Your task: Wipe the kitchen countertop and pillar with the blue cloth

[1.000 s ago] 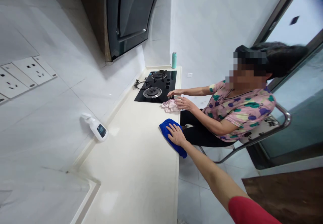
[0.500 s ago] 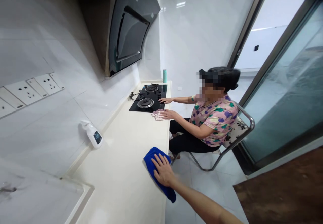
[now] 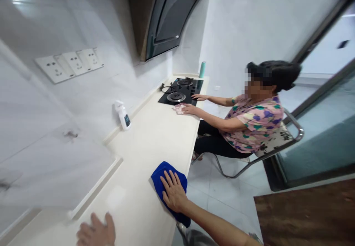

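Note:
My right hand (image 3: 174, 196) lies flat on a blue cloth (image 3: 158, 171), fingers spread, pressing it to the cream countertop (image 3: 144, 142) by the front edge. Part of the cloth hangs over that edge. At the bottom left, my left hand (image 3: 97, 231) appears above the counter, slightly blurred. Its fingers are apart and hold nothing; the wrist is cut off by the frame.
A white spray bottle (image 3: 122, 116) stands against the wall. Farther along are a black gas stove (image 3: 166, 98) and a green can-like container (image 3: 202, 69). A seated person (image 3: 257, 120) rests one hand on a pinkish cloth (image 3: 179, 108). A range hood (image 3: 172, 16) juts out above.
My left hand has come into view at the bottom left. The view has turned left, showing more of the near wall. My right hand stays flat on the blue cloth.

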`<state>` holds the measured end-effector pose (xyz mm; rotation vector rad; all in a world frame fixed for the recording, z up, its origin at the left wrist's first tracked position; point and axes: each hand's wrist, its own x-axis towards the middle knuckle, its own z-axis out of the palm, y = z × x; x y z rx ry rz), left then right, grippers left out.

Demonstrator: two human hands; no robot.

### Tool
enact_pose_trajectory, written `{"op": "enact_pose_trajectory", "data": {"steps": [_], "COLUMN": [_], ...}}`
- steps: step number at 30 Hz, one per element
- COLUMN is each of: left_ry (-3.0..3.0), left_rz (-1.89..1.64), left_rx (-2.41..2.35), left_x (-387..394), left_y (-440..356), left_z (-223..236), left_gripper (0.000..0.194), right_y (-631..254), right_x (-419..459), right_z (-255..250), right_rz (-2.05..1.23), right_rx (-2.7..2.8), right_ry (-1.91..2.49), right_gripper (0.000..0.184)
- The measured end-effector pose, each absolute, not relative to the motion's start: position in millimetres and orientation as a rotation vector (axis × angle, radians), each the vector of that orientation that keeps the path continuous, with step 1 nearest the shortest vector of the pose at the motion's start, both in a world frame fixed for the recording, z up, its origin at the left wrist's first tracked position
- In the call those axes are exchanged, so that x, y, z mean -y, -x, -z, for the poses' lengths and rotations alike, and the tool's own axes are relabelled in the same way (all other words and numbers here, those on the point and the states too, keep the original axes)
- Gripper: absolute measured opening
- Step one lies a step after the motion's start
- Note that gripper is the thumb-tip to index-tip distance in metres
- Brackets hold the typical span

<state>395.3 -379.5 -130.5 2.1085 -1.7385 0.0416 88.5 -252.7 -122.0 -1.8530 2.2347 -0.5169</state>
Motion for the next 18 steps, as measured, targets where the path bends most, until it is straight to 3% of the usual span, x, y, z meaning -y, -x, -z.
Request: {"op": "enact_pose_trajectory", "data": {"steps": [14,18], "left_ry": [-2.035,-1.967], "left_rz": [0.573,0.503], "left_rx": [1.922,1.992], "left_x": [366,349], "left_y": [-440,-495], "left_z": [108,105], "left_gripper": [0.080,0.084], "right_y": [-231,-244], "right_x": [204,194], "right_z": [77,74], "right_rz": [0.470,0.459], "right_rx": [-1.523,-1.470], "right_ry": [2.111,2.126], "right_gripper": [0.067,0.067]}}
